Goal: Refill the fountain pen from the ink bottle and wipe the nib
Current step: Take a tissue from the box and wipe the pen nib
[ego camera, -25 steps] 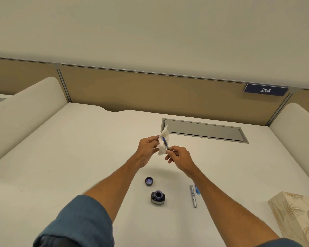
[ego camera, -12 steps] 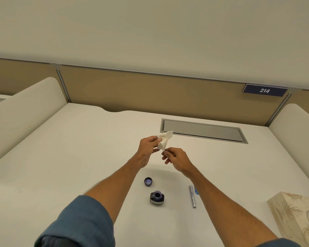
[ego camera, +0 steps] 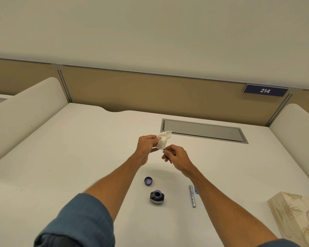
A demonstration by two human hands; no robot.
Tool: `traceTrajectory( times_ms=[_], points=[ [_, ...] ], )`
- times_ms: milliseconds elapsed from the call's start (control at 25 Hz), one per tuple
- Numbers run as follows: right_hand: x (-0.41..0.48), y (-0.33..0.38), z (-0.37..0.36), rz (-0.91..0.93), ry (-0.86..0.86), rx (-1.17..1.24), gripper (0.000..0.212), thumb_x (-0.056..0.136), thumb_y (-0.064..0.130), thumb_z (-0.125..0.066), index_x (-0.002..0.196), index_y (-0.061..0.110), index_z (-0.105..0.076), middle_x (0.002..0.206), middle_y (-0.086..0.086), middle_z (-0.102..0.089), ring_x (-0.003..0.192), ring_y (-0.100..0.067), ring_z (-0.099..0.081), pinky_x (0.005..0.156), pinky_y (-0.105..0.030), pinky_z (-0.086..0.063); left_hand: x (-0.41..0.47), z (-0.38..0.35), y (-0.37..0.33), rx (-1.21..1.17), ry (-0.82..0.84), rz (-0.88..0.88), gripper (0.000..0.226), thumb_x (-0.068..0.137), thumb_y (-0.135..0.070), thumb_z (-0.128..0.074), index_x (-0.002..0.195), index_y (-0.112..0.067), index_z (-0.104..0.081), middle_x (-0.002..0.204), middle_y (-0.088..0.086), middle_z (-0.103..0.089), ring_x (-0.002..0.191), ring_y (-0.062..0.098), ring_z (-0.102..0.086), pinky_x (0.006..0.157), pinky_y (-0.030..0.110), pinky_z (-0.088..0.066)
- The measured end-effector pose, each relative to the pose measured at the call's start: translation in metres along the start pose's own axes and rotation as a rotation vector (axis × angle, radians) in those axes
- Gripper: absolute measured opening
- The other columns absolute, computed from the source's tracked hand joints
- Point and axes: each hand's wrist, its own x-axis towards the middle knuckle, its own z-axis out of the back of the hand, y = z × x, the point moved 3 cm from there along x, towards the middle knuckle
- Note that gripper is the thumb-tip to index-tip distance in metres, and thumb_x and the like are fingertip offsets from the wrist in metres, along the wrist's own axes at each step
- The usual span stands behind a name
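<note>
My left hand [ego camera: 146,146] holds a white tissue [ego camera: 163,139] above the middle of the desk, folded around the front of the pen. My right hand [ego camera: 175,157] pinches the pen section [ego camera: 163,149] just below the tissue; only a sliver of it shows, and the nib is hidden inside the tissue. Nearer to me on the desk stands the open ink bottle [ego camera: 157,197], dark glass with blue ink at its mouth. Its cap [ego camera: 148,181] lies upside down just behind and left of it. The silver pen barrel [ego camera: 192,196] lies to the bottle's right.
A patterned tissue box [ego camera: 292,216] sits at the right front corner of the white desk [ego camera: 61,166]. A grey cable hatch [ego camera: 203,131] is set in the desk behind my hands. Padded dividers rise on both sides, with a tan panel at the back.
One second ago the blue pen section showed against the open tissue. The tissue has since closed around it, and both hands have stayed at about the same spot.
</note>
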Motion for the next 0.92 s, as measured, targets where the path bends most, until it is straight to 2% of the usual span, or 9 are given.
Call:
traceTrajectory(
  times_ms=[160, 320, 400, 560, 640, 800, 920],
  points=[
    [-0.002, -0.002, -0.003, -0.024, 0.082, -0.021, 0.026, 0.101, 0.018, -0.042, 0.097, 0.005, -0.065, 0.081, -0.007, -0.073, 0.066, -0.009, -0.063, 0.063, -0.018, -0.044, 0.000, 0.004, -0.001, 0.024, -0.014, 0.000, 0.022, 0.090, -0.003, -0.063, 0.109, 0.007, -0.065, 0.114, 0.017, -0.066, 0.095, 0.030, -0.065, 0.074, 0.030, -0.058],
    [-0.004, -0.002, -0.006, -0.066, 0.120, -0.004, 0.029, 0.103, 0.021, -0.036, 0.094, 0.010, -0.061, 0.077, -0.001, -0.070, 0.066, -0.010, -0.062, 0.066, -0.025, -0.043, -0.003, 0.003, -0.002, 0.012, -0.016, -0.044, 0.021, 0.090, -0.009, -0.066, 0.104, 0.007, -0.068, 0.098, 0.012, -0.068, 0.087, 0.022, -0.064, 0.069, 0.026, -0.058],
    [-0.006, -0.004, -0.006, -0.068, 0.124, -0.003, 0.029, 0.103, 0.020, -0.035, 0.092, 0.011, -0.061, 0.077, -0.001, -0.070, 0.066, -0.011, -0.062, 0.066, -0.025, -0.043, -0.003, 0.005, -0.001, -0.019, -0.075, -0.055, 0.022, 0.090, -0.011, -0.067, 0.104, 0.006, -0.068, 0.098, 0.012, -0.067, 0.086, 0.022, -0.063, 0.066, 0.027, -0.057],
    [-0.010, -0.009, -0.001, -0.049, 0.013, 0.041, 0.028, 0.103, 0.015, -0.033, 0.097, 0.007, -0.059, 0.082, -0.004, -0.071, 0.067, -0.012, -0.062, 0.064, -0.024, -0.044, 0.000, 0.012, 0.002, -0.007, -0.256, -0.096, 0.022, 0.089, -0.010, -0.068, 0.103, 0.007, -0.066, 0.102, 0.016, -0.065, 0.089, 0.027, -0.061, 0.065, 0.032, -0.059],
    [-0.009, -0.006, 0.001, -0.019, -0.051, 0.082, 0.026, 0.103, 0.015, -0.034, 0.098, 0.007, -0.059, 0.084, -0.005, -0.072, 0.069, -0.012, -0.063, 0.064, -0.022, -0.046, 0.000, 0.013, 0.004, 0.049, -0.287, -0.129, 0.021, 0.088, -0.009, -0.069, 0.101, 0.007, -0.066, 0.101, 0.016, -0.066, 0.088, 0.029, -0.063, 0.065, 0.035, -0.060],
    [-0.003, 0.001, 0.002, 0.027, -0.037, 0.033, 0.024, 0.102, 0.017, -0.040, 0.100, 0.008, -0.063, 0.083, -0.006, -0.072, 0.067, -0.010, -0.063, 0.061, -0.014, -0.046, -0.002, 0.008, 0.006, 0.135, -0.242, -0.160, 0.022, 0.086, -0.008, -0.071, 0.102, 0.007, -0.067, 0.099, 0.018, -0.069, 0.087, 0.032, -0.068, 0.071, 0.040, -0.062],
    [-0.001, -0.002, 0.002, 0.012, -0.052, -0.067, 0.026, 0.101, 0.016, -0.042, 0.101, 0.005, -0.065, 0.080, -0.006, -0.071, 0.064, -0.011, -0.061, 0.062, -0.016, -0.047, -0.002, 0.005, 0.004, 0.105, -0.150, -0.141, 0.023, 0.085, 0.002, -0.067, 0.108, 0.008, -0.067, 0.103, 0.021, -0.071, 0.092, 0.034, -0.070, 0.079, 0.041, -0.061]
  ],
)
